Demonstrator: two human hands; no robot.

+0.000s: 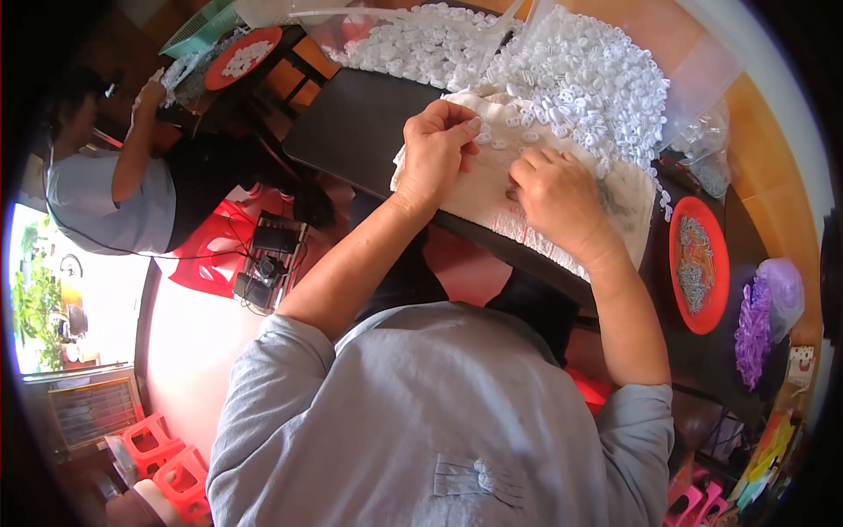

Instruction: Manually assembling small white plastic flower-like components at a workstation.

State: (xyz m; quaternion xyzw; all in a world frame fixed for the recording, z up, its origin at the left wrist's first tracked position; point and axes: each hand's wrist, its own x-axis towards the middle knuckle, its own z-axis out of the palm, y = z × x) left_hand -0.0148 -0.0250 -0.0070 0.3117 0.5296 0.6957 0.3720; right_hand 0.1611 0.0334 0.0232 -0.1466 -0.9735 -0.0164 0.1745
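Observation:
My left hand [437, 147] is held over the left part of a stained cream cloth [492, 200], its thumb and forefinger pinched together. Something very small may be in that pinch; I cannot make it out. My right hand [562, 198] rests low over the cloth with its fingers curled down, and whatever is at its fingertips is hidden. Just beyond both hands, loose white oval plastic pieces with holes [530, 137] lie on the cloth. They spread from a large heap of the same white pieces [588, 79].
A black table [351, 110] carries the cloth. To the right are a red plate of small metal parts [694, 263] and purple strips [752, 338]. Another person [114, 193] sits at the left, near an orange-red plate of white pieces [243, 58]. Red stools [180, 479] stand lower left.

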